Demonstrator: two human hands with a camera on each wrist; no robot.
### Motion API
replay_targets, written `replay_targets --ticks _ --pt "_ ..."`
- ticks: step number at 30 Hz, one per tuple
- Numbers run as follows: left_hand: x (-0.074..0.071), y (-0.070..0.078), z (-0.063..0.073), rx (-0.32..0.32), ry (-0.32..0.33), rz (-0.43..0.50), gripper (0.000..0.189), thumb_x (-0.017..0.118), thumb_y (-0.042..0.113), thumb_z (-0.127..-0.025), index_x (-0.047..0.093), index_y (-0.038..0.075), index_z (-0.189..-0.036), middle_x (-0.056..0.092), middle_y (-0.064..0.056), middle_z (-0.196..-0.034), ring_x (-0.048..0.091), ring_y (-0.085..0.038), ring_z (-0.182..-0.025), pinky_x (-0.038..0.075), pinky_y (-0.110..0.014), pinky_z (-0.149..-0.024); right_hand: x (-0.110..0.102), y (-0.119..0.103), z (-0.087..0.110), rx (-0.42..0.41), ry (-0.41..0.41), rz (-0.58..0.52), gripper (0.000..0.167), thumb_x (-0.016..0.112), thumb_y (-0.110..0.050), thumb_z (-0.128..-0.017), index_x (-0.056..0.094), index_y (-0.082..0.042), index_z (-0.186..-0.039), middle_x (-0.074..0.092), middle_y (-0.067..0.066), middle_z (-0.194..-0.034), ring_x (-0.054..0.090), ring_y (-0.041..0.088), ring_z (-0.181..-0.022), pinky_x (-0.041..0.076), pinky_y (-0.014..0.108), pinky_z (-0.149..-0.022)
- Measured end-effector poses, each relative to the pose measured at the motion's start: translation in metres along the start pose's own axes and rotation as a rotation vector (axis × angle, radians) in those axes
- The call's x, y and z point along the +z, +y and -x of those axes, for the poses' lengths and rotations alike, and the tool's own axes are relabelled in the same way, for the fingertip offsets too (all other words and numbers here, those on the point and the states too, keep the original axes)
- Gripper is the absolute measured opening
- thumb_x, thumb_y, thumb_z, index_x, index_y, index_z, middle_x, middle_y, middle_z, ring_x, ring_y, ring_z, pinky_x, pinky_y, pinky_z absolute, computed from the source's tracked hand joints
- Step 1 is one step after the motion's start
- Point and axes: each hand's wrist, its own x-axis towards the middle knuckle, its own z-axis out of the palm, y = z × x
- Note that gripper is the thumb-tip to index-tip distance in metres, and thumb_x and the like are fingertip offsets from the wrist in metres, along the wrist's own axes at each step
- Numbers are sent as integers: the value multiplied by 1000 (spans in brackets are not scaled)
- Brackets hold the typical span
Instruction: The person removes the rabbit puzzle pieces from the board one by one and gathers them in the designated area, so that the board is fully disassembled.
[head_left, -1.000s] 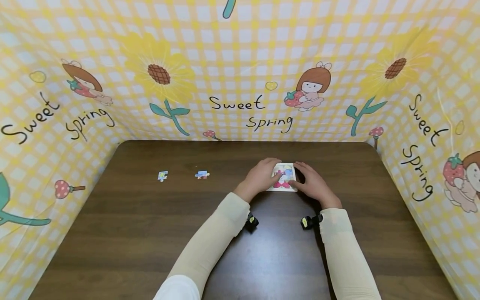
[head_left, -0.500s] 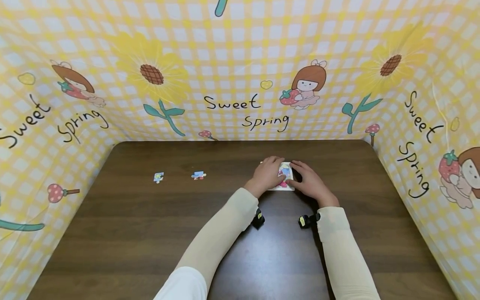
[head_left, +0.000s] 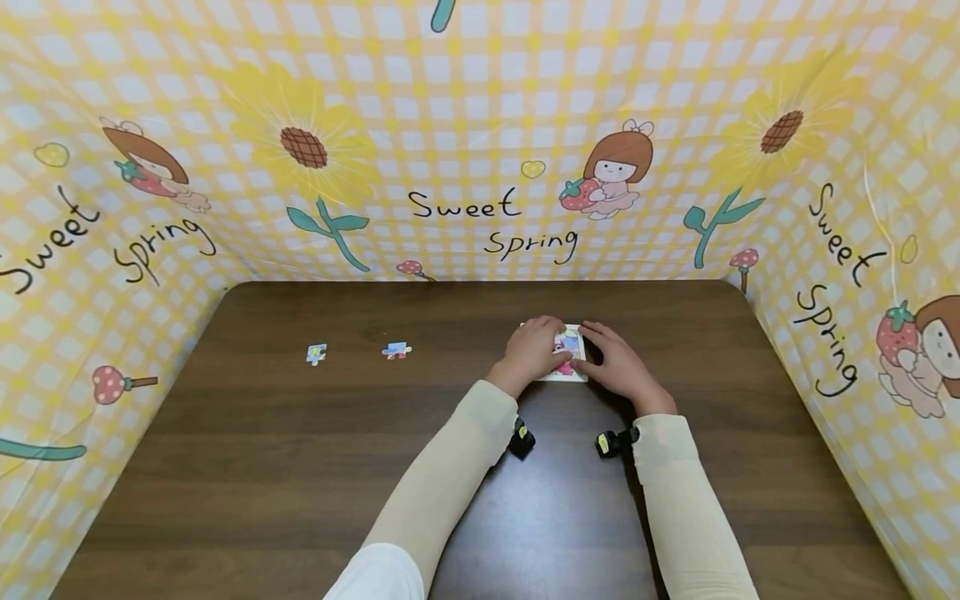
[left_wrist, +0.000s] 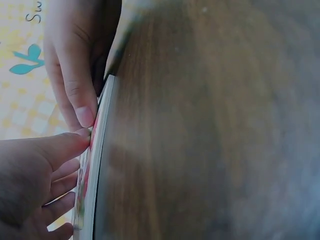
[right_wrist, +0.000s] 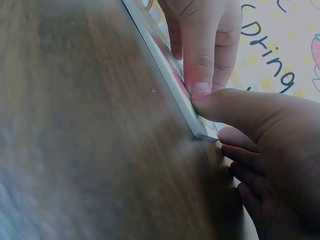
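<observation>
A small jigsaw puzzle in a white tray [head_left: 572, 377] lies on the dark wooden table, its picture pink and blue. My left hand [head_left: 531, 352] covers the puzzle's left part, thumb pressing down on the pieces. From the other side, my right hand [head_left: 618, 365] rests along the tray's right edge with its thumb on the picture. In the right wrist view the two thumbs meet on the puzzle near the tray edge [right_wrist: 175, 95], and the right fingers [right_wrist: 245, 155] lie beside the tray's corner. The left wrist view shows the left thumb [left_wrist: 70, 147] close to the right thumb [left_wrist: 85, 114].
Two loose jigsaw pieces lie to the left on the table: a blue and yellow piece [head_left: 317, 354] and a wider blue piece [head_left: 397, 350]. Yellow checked cloth [head_left: 465, 142] with flower prints stands around the table's back and sides.
My left hand has shifted right, further over the puzzle, hiding more of its picture and bringing its thumb to the right thumb. My right hand stays at the tray's right edge.
</observation>
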Motion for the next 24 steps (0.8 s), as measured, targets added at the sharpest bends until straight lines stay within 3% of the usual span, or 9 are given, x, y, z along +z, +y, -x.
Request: replay_targets --ticks 7,18,24 --pt "0 -1 0 -42 0 51 55 66 47 -90 56 15 -134 50 -4 -140 47 -20 -127 43 -39 -101 0 0 0 -7 11 -3 68 68 -29 -91 40 0 -146 33 17 -153 22 36 -143 26 54 -111" --pt "9 -4 -1 -48 38 50 58 65 51 -89 57 19 -136 47 -3 -146 46 -20 -131 44 -42 -100 1 2 1 11 5 -5 69 67 -33 -92 39 -2 -148 31 15 -155 21 34 -144 25 54 -111" --pt "8 -6 1 -46 57 116 57 68 49 -87 59 17 -133 49 -3 -143 48 -21 -129 44 -42 -100 0 0 1 11 7 -9 69 67 -31 -92 39 -1 -148 30 16 -155 22 36 -143 26 55 -111"
